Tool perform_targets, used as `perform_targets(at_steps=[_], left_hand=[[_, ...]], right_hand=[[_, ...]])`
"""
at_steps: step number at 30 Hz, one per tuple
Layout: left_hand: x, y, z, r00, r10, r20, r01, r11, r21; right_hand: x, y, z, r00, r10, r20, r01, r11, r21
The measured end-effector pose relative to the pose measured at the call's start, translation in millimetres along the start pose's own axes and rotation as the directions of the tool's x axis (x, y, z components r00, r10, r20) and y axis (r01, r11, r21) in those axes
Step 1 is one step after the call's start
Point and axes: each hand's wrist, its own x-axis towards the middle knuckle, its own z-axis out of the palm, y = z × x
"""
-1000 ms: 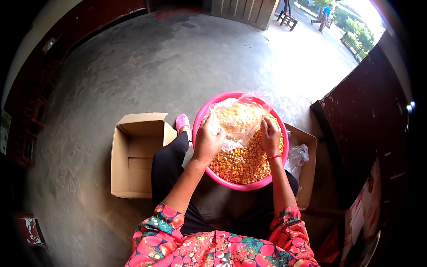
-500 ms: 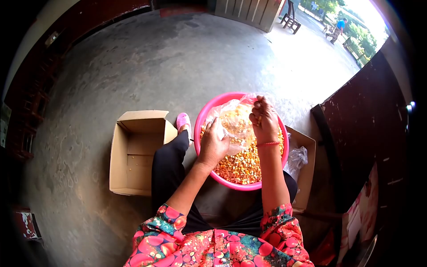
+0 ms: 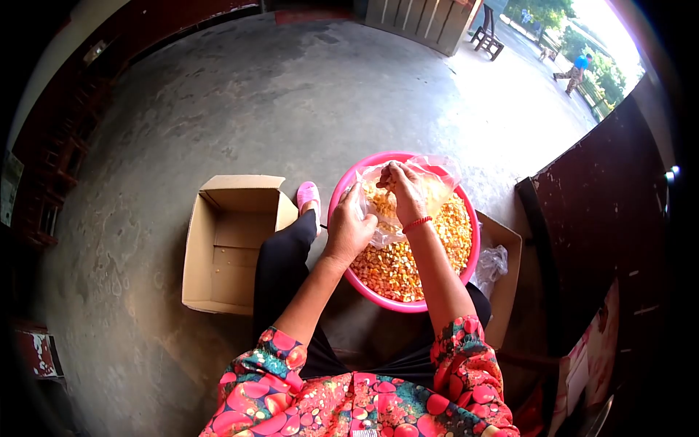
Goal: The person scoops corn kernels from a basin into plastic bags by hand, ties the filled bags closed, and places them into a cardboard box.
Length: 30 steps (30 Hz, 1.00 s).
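Observation:
A pink basin [image 3: 475,251] between my legs is filled with loose yellow-orange corn kernels [image 3: 397,277]. Over its far part lies a clear plastic bag [image 3: 440,175], with kernels showing through or inside it. My left hand [image 3: 351,231] is closed on the bag's left edge, thumb pointing right. My right hand [image 3: 405,191], with a red bracelet [image 3: 417,223] at the wrist, is above the middle of the bag. Its fingers are bunched together, and what they pinch is hidden.
An open cardboard box [image 3: 237,247] stands left of my leg, a few crumbs inside. Right of the basin, another carton [image 3: 506,291] holds crumpled clear plastic [image 3: 490,266]. Far off are a wooden chair [image 3: 488,36] and a person [image 3: 575,74] outdoors.
My right hand has moved left and slightly down, from the basin's far right rim to the bag's middle. My left hand keeps its hold on the bag. The person outside has walked on.

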Motion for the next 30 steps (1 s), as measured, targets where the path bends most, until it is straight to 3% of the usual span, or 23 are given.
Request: perform_targets(at_steps=[2, 4, 6, 7, 8, 11, 12, 14, 16, 18, 19, 20, 22, 24, 26, 27, 28, 30], left_hand=[[1.7, -2.2, -1.0, 0.999, 0.045, 0.000, -0.045, 0.999, -0.029], [0.9, -3.7, -0.4, 0.996, 0.090, -0.004, -0.090, 0.994, -0.060], [-2.6, -4.2, 0.1, 0.997, 0.059, -0.042, -0.066, 0.976, -0.206], [-4.9, -4.2, -2.5, 0.996, 0.079, -0.050, -0.085, 0.985, -0.150], [-7.0, -5.3, -3.3, 0.995, 0.081, -0.051, -0.088, 0.985, -0.151], [-10.7, -9.8, -2.8, 0.990, -0.101, -0.097, 0.046, 0.890, -0.453], [-11.2, -15.3, -3.5, 0.984, -0.124, -0.130, 0.061, 0.913, -0.404], [-7.2, -23.0, -6.1, 0.972, -0.219, -0.089, 0.167, 0.903, -0.397], [-1.5, -27.2, -8.3, 0.961, -0.263, -0.090, 0.215, 0.909, -0.357], [1.5, -35.0, -5.6, 0.933, -0.346, 0.103, 0.347, 0.780, -0.522], [0.9, -24.4, -7.4, 0.923, -0.365, 0.122, 0.365, 0.731, -0.577], [0.3, -27.4, -4.6, 0.921, -0.368, 0.128, 0.371, 0.726, -0.579], [-0.4, -34.7, -2.9, 0.921, -0.318, 0.223, 0.369, 0.538, -0.758], [-0.1, -35.4, -9.7, 0.916, -0.310, 0.256, 0.388, 0.515, -0.765], [-1.0, -35.6, -16.6, 0.885, -0.250, 0.393, 0.465, 0.422, -0.778], [-2.8, -31.6, -16.0, 0.888, -0.264, 0.378, 0.459, 0.429, -0.778], [-2.9, -27.0, -16.4, 0.889, -0.264, 0.373, 0.455, 0.427, -0.781], [-3.5, -19.1, -17.3, 0.890, -0.285, 0.357, 0.430, 0.262, -0.864]], right_hand=[[-0.8, -1.4, -1.5, 0.999, -0.007, 0.050, 0.012, 0.994, -0.105], [-4.8, -2.3, 0.1, 1.000, 0.018, -0.002, -0.018, 0.982, -0.187], [-11.2, -6.4, 2.1, 0.997, -0.024, 0.068, 0.049, 0.922, -0.383], [-15.4, -12.3, -0.2, 0.991, -0.028, 0.129, 0.088, 0.866, -0.493], [-20.7, -20.0, 0.1, 0.991, -0.030, 0.130, 0.091, 0.865, -0.493], [-49.3, -65.6, 3.8, 0.994, -0.071, 0.086, 0.092, 0.959, -0.266], [-54.9, -78.8, -5.7, 0.987, -0.140, 0.080, 0.156, 0.958, -0.241], [-60.3, -93.7, -32.6, 0.946, -0.313, -0.083, 0.285, 0.927, -0.245], [-50.2, -85.7, -82.1, 0.883, -0.404, -0.240, 0.297, 0.875, -0.381], [-39.1, -61.7, -119.0, 0.884, -0.387, -0.263, 0.167, 0.786, -0.595], [-33.1, -47.0, -136.4, 0.902, -0.370, -0.221, 0.081, 0.649, -0.756], [-29.6, -27.6, -149.3, 0.902, -0.363, -0.234, 0.049, 0.624, -0.780], [-28.6, -19.8, -145.4, 0.871, -0.486, 0.069, 0.219, 0.259, -0.941], [-34.2, -19.6, -129.6, 0.938, -0.347, 0.013, 0.101, 0.236, -0.967], [-40.8, -19.3, -113.8, 0.905, -0.391, 0.168, 0.220, 0.093, -0.971], [-38.4, -11.4, -118.6, 0.868, -0.435, 0.239, 0.289, 0.053, -0.956], [-40.3, -9.7, -118.1, 0.867, -0.435, 0.244, 0.293, 0.050, -0.955], [-47.0, -9.8, -112.0, 0.928, -0.341, 0.154, 0.192, 0.081, -0.978]])
